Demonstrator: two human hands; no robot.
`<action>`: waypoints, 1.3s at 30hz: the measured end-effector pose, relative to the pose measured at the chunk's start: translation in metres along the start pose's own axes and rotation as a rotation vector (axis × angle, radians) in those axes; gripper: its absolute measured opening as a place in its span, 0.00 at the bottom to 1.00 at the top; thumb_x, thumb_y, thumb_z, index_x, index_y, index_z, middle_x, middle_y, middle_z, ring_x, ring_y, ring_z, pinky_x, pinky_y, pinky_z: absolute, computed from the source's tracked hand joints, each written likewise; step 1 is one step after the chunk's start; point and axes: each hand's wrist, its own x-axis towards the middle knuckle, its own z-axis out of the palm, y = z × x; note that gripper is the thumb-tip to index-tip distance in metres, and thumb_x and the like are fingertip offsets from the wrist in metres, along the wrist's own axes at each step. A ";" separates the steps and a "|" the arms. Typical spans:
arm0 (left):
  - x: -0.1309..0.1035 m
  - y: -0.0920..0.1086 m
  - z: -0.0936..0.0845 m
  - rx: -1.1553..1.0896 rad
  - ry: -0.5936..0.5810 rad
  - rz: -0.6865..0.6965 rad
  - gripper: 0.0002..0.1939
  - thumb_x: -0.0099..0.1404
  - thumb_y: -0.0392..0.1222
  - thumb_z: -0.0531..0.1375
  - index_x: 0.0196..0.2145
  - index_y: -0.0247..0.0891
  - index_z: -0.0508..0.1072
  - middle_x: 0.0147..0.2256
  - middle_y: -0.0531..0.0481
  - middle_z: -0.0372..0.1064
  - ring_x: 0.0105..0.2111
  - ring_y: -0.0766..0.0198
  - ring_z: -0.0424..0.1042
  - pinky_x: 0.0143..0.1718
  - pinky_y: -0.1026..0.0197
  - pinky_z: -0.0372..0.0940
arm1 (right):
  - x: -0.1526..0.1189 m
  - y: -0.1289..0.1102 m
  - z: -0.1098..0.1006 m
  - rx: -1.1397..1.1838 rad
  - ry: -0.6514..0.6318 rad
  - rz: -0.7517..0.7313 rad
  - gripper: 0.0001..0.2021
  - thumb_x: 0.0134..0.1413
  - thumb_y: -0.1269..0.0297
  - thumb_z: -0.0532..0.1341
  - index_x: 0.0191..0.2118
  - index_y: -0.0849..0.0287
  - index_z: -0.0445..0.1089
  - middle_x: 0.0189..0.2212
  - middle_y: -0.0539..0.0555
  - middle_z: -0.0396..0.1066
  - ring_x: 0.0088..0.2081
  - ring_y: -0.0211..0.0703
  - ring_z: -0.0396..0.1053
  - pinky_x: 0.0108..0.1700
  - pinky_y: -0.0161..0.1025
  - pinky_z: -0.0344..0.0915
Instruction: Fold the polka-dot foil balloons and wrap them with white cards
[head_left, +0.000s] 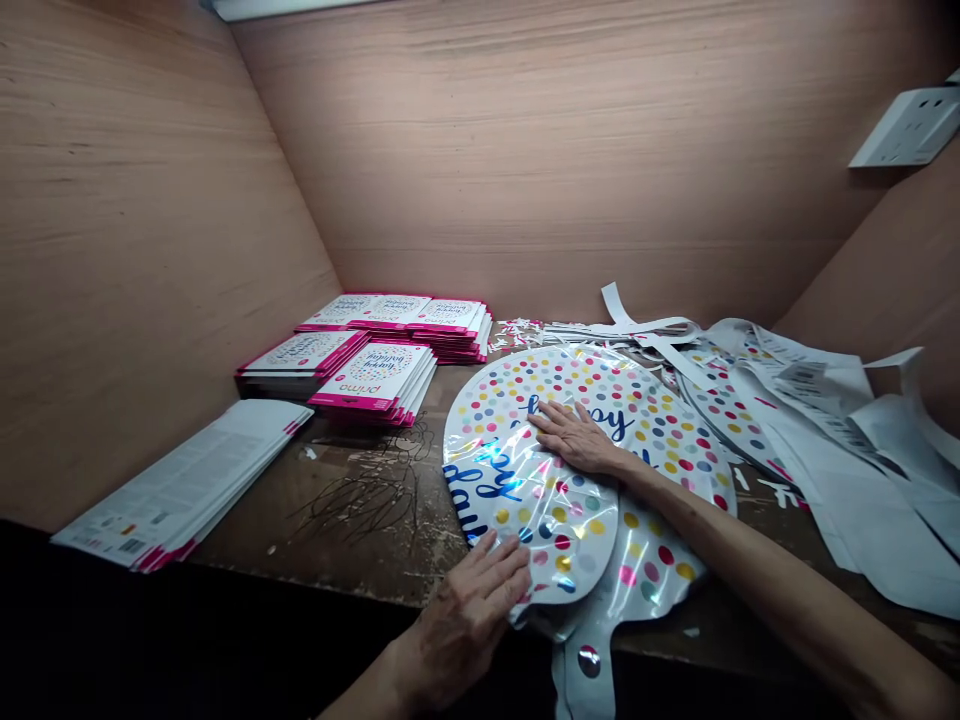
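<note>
A flat foil balloon [675,450], white with coloured dots and blue lettering, lies on the table with its left part folded over on top. My right hand [574,437] rests open on the folded part, fingers stretched out and palm down. My left hand [480,595] is at the near left edge of the fold, its fingers extended over the foil and its thumb hidden. The balloon's tail [590,655] hangs over the table's front edge.
Stacks of pink-edged balloon packets [375,380] stand at the back left. A fanned pile of printed sleeves [187,480] lies nearer. White paper strips [619,330], more dotted foil balloons [724,400] and loose sheets [847,480] cover the right. Wooden panels [525,150] enclose the table.
</note>
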 end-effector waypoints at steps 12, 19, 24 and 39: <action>0.003 -0.005 -0.013 0.094 -0.177 0.060 0.31 0.60 0.43 0.58 0.58 0.31 0.53 0.54 0.33 0.59 0.58 0.47 0.52 0.56 0.45 0.52 | -0.001 -0.001 -0.004 0.022 -0.018 0.022 0.25 0.62 0.52 0.37 0.62 0.49 0.47 0.64 0.52 0.36 0.64 0.47 0.30 0.59 0.59 0.27; -0.003 0.007 -0.002 0.239 -0.223 0.023 0.24 0.58 0.30 0.52 0.54 0.29 0.60 0.56 0.32 0.55 0.59 0.42 0.48 0.54 0.38 0.53 | -0.001 -0.003 -0.003 0.024 -0.006 0.023 0.25 0.62 0.52 0.37 0.62 0.48 0.47 0.64 0.52 0.35 0.64 0.48 0.32 0.59 0.60 0.28; 0.004 -0.005 -0.003 -0.263 0.200 -0.316 0.14 0.64 0.35 0.48 0.43 0.33 0.69 0.41 0.41 0.72 0.44 0.55 0.70 0.47 0.55 0.65 | -0.001 -0.003 -0.007 0.236 0.020 0.044 0.24 0.62 0.54 0.39 0.60 0.52 0.52 0.63 0.52 0.41 0.64 0.47 0.37 0.60 0.57 0.25; 0.065 -0.024 -0.005 -1.200 0.795 -1.470 0.08 0.64 0.34 0.49 0.31 0.30 0.66 0.21 0.47 0.69 0.17 0.64 0.68 0.17 0.64 0.63 | -0.056 -0.086 -0.024 0.030 0.171 -0.469 0.24 0.54 0.69 0.53 0.58 0.62 0.55 0.56 0.60 0.58 0.58 0.50 0.51 0.61 0.54 0.39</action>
